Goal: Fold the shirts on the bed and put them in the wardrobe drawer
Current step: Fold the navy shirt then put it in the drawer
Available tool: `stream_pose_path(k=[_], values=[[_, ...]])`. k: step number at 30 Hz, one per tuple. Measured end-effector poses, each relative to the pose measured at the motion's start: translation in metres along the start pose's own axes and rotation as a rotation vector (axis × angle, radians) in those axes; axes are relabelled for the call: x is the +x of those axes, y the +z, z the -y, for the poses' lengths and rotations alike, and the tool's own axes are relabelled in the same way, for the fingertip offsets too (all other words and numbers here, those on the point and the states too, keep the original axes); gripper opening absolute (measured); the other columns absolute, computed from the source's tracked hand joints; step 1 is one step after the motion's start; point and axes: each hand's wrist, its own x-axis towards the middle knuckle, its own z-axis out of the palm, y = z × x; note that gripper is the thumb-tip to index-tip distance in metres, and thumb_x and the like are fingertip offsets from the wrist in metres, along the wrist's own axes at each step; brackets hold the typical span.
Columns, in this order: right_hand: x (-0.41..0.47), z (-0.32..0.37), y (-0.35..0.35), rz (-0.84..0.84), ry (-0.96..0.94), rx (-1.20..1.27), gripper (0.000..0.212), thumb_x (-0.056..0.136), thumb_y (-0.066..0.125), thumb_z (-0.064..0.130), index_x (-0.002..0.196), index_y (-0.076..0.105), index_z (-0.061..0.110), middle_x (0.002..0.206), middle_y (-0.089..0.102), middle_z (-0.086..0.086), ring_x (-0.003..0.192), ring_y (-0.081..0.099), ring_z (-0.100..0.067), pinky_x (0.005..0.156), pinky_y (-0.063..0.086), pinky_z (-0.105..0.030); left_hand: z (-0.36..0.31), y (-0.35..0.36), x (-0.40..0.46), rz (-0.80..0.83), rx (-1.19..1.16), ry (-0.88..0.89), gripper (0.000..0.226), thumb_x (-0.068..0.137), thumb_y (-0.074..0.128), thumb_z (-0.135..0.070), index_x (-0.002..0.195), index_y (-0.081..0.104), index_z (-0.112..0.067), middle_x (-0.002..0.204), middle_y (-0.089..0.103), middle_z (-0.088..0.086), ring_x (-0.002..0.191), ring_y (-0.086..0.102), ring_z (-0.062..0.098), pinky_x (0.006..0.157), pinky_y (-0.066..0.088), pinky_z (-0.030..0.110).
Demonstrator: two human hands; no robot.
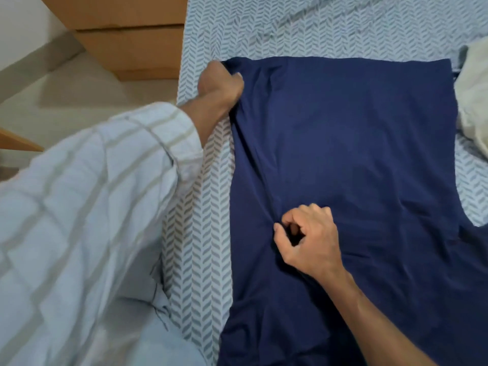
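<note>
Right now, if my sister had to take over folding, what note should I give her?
Left hand: grips the far left corner of the navy shirt.
Right hand: fingers pinch a bunch of cloth near the shirt's middle.
The shirt lies spread on the bed, mostly flat, some wrinkles by the right hand. A pale garment sits at the right edge.
Done: shirt laid out.
Left: fold it, likely fold the pale one too, then put them in the drawer. Wooden furniture stands beyond the bed; whether it is the wardrobe I cannot tell.
</note>
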Motion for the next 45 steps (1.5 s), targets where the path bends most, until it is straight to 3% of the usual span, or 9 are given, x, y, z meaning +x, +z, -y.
stream_pose_path(k=[7,11,15,21,27,33,37,41,45], values=[[-0.001,-0.001,0.003,-0.039,-0.001,0.023,0.022,0.078,0.065,0.024,0.064,0.052,0.014,0.058,0.041,0.007,0.058,0.038,-0.015,0.07,0.031,-0.027,-0.012,0.002,0.028,0.016,-0.179,-0.183,0.046,0.088,0.063,-0.024,0.13,0.052,-0.01,0.122,0.061,0.001,0.107,0.061,0.018,0.084,0.051,0.022],[0.002,0.004,-0.003,-0.038,0.065,0.13,0.021,0.075,0.06,0.023,0.062,0.046,0.012,0.059,0.042,0.008,0.058,0.037,-0.011,0.066,0.034,-0.028,-0.022,-0.014,0.025,-0.005,-0.44,-0.25,0.041,0.075,0.064,-0.02,0.115,0.066,-0.011,0.087,0.065,-0.004,0.07,0.06,0.01,0.049,0.045,0.016],[0.001,0.013,-0.023,-0.063,0.252,0.308,0.021,0.076,0.057,0.025,0.064,0.043,0.016,0.058,0.04,0.015,0.055,0.039,-0.009,0.058,0.032,-0.016,-0.056,-0.029,0.016,0.075,-0.453,-0.186,0.055,0.072,0.061,-0.018,0.125,0.062,-0.005,0.085,0.065,0.003,0.061,0.06,0.014,0.038,0.036,0.012],[-0.011,0.009,-0.04,-0.133,0.314,0.427,0.029,0.073,0.061,0.002,0.066,0.037,0.018,0.053,0.039,0.001,0.039,0.033,-0.012,0.038,0.027,-0.021,-0.096,-0.019,0.015,0.166,-0.244,-0.053,0.067,0.046,0.078,-0.001,0.112,0.064,-0.002,0.092,0.072,0.006,0.076,0.069,0.02,0.05,0.053,0.025],[-0.013,-0.003,-0.031,-0.144,0.338,0.388,0.019,0.07,0.06,-0.002,0.072,0.045,0.009,0.047,0.037,0.002,0.037,0.035,-0.015,0.037,0.029,-0.021,-0.102,0.001,0.021,0.141,-0.132,0.01,0.028,0.074,0.062,-0.005,0.1,0.07,-0.002,0.068,0.064,0.008,0.053,0.058,0.017,0.047,0.046,0.023],[-0.012,-0.005,-0.029,-0.133,0.293,0.376,0.025,0.069,0.06,0.002,0.075,0.042,0.019,0.05,0.031,0.016,0.039,0.03,-0.004,0.046,0.026,-0.008,-0.063,-0.006,0.022,0.122,0.126,0.034,0.026,0.086,0.052,-0.009,0.106,0.07,-0.005,0.095,0.071,0.013,0.085,0.069,0.028,0.07,0.06,0.034],[-0.014,-0.007,-0.028,-0.134,0.264,0.366,0.022,0.071,0.056,0.012,0.078,0.04,0.024,0.052,0.03,0.02,0.043,0.031,-0.003,0.051,0.028,-0.008,-0.042,0.0,0.022,0.273,0.052,0.036,0.02,0.092,0.063,-0.018,0.112,0.067,-0.015,0.077,0.064,0.007,0.059,0.058,0.018,0.042,0.041,0.021],[-0.012,-0.008,-0.026,-0.14,0.246,0.33,0.025,0.072,0.055,0.015,0.081,0.037,0.03,0.053,0.03,0.023,0.045,0.032,-0.005,0.053,0.03,-0.011,-0.05,0.009,0.024,0.355,0.027,0.142,0.028,0.086,0.075,-0.038,0.103,0.069,-0.016,0.077,0.062,0.0,0.06,0.053,0.011,0.051,0.041,0.022],[-0.013,-0.007,-0.025,-0.14,0.242,0.314,0.022,0.071,0.054,0.015,0.08,0.038,0.028,0.053,0.029,0.022,0.044,0.031,-0.006,0.054,0.029,-0.011,-0.065,0.014,0.029,0.378,0.087,0.131,0.018,0.085,0.076,-0.027,0.089,0.064,-0.015,0.078,0.06,0.004,0.066,0.053,0.016,0.053,0.039,0.024]])
